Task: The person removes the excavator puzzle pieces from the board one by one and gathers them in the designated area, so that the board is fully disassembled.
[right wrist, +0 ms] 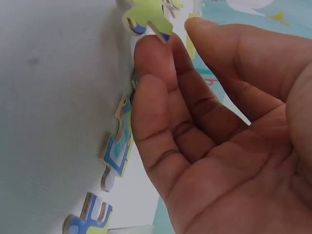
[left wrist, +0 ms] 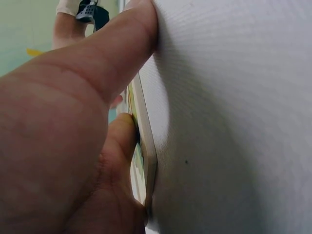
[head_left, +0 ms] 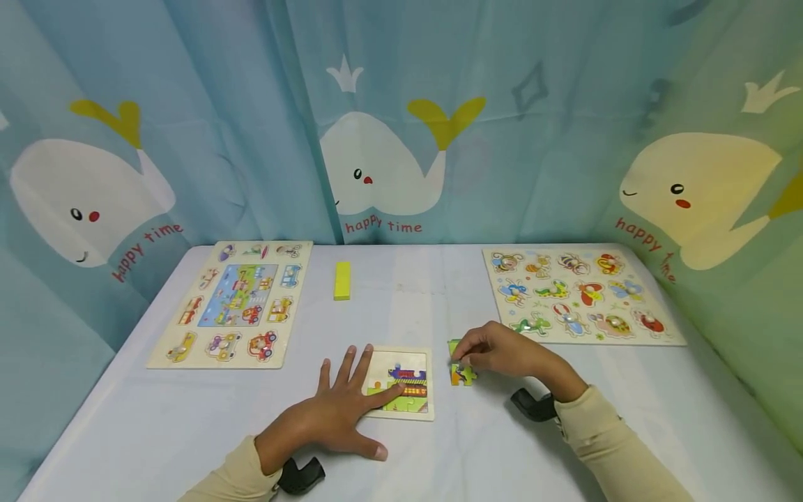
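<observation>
A small square wooden puzzle board [head_left: 433, 380] lies at the centre, partly filled with pieces of a train-like picture. My left hand [head_left: 339, 411] is spread over its left side, with the index finger reaching across the pieces and the thumb on the cloth. The board's edge [left wrist: 148, 161] shows beside that hand in the left wrist view. To the right of the board, my right hand [head_left: 502, 352] has curled fingers at a green puzzle piece [right wrist: 151, 14], tilted at the fingertips. Another puzzle piece [right wrist: 119, 146] lies below those fingers; the exact thumb contact is hidden.
A vehicle puzzle board [head_left: 199, 357] lies at the back left, and an insect puzzle board [head_left: 505, 310] at the back right. Between them stands a yellow block [head_left: 341, 281]. Another loose piece [right wrist: 90, 217] lies on the white cloth. A whale-printed curtain [head_left: 251, 139] borders the table.
</observation>
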Demonstrator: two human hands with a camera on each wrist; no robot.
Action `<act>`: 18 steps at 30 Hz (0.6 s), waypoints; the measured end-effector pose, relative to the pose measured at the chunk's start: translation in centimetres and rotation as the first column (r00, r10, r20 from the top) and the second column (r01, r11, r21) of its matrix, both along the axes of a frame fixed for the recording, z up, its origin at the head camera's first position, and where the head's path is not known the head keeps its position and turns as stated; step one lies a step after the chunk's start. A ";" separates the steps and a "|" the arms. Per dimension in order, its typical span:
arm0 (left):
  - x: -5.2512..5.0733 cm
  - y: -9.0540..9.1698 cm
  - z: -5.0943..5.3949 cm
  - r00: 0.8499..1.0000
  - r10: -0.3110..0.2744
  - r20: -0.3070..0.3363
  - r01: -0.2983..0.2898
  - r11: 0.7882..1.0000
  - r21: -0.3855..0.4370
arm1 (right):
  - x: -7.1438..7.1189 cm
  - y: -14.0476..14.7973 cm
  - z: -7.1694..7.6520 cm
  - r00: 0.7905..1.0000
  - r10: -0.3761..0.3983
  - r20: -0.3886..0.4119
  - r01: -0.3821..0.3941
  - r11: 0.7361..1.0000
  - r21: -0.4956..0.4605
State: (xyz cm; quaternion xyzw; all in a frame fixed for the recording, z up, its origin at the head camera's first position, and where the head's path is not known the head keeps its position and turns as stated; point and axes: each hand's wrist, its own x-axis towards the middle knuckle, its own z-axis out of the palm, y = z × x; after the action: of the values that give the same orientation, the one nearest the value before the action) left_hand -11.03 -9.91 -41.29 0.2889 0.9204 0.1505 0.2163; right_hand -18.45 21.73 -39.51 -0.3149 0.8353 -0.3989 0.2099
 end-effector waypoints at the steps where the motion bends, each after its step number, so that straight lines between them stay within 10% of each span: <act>1: 0.0 0.0 0.0 1.000 0.000 -0.005 0.000 1.000 0.001 | 0.0 0.1 0.0 1.000 0.001 -0.006 -0.001 1.000 0.003; 18: 0.0 1.3 0.2 0.997 -0.050 -0.054 0.052 0.998 0.033 | 0.0 -1.0 0.9 0.996 -0.050 -0.076 0.050 0.999 -0.010</act>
State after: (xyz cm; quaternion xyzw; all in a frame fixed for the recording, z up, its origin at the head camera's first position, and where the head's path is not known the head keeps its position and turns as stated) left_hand -11.08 -8.60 -41.13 0.3197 0.9154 0.1530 0.1908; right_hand -18.45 20.76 -38.63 -0.3097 0.8485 -0.3953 0.1667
